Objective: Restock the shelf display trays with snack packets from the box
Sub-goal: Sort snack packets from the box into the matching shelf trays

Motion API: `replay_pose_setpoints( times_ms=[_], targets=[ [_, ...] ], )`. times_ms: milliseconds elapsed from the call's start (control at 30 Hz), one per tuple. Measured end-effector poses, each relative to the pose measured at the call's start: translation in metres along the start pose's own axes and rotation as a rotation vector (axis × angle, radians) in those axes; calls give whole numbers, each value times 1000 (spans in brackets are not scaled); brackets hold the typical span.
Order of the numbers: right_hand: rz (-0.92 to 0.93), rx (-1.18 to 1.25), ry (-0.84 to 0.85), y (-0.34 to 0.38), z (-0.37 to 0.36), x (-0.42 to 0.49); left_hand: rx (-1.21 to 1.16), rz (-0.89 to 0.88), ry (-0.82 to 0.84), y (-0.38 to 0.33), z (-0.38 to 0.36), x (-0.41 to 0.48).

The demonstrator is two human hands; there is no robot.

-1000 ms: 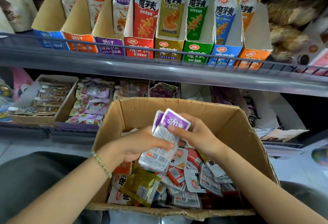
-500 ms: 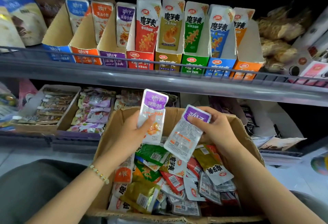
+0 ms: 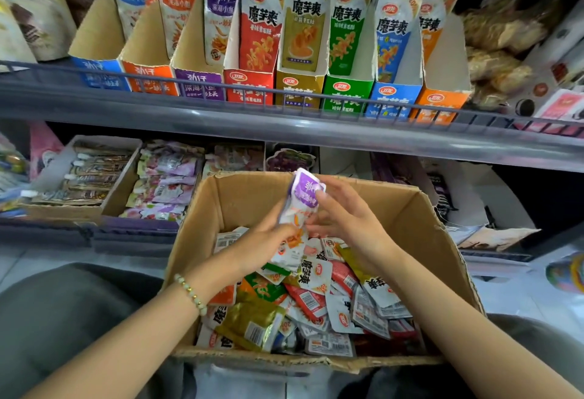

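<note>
Both hands, left hand (image 3: 268, 240) and right hand (image 3: 344, 218), pinch purple packets (image 3: 305, 196) together above the box (image 3: 410, 209) — next, I'd say, up into the purple tray (image 3: 199, 82).

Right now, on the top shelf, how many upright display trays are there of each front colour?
Blue trays: 2
Orange trays: 2
Purple tray: 1
Red tray: 1
Yellow tray: 1
Green tray: 1
Total: 8
</note>
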State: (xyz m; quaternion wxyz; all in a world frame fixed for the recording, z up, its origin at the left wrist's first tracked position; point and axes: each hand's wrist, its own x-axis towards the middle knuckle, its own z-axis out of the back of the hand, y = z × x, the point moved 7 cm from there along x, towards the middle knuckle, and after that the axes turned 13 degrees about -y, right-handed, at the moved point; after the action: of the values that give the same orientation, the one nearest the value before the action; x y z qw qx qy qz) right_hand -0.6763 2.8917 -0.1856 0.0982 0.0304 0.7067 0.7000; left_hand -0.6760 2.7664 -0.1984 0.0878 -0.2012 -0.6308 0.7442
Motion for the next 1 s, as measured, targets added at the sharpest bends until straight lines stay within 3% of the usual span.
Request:
replay_pose_setpoints(
  times_ms=[167, 300, 500, 700, 1000],
  targets=[
    [168, -349, -90, 10, 22, 9, 129, -22, 78, 6, 5, 0],
    [6, -308, 107, 4, 18, 7, 144, -54, 176, 8, 4, -4],
    [49, -182, -19, 17, 16, 16, 104, -189, -125, -11, 36, 2],
    [-31, -114, 35, 38, -15, 25, -4, -295, -145, -39, 56, -7],
    [75, -262, 231, 133, -63, 48, -129, -460, -240, -86, 113, 2]
  ],
)
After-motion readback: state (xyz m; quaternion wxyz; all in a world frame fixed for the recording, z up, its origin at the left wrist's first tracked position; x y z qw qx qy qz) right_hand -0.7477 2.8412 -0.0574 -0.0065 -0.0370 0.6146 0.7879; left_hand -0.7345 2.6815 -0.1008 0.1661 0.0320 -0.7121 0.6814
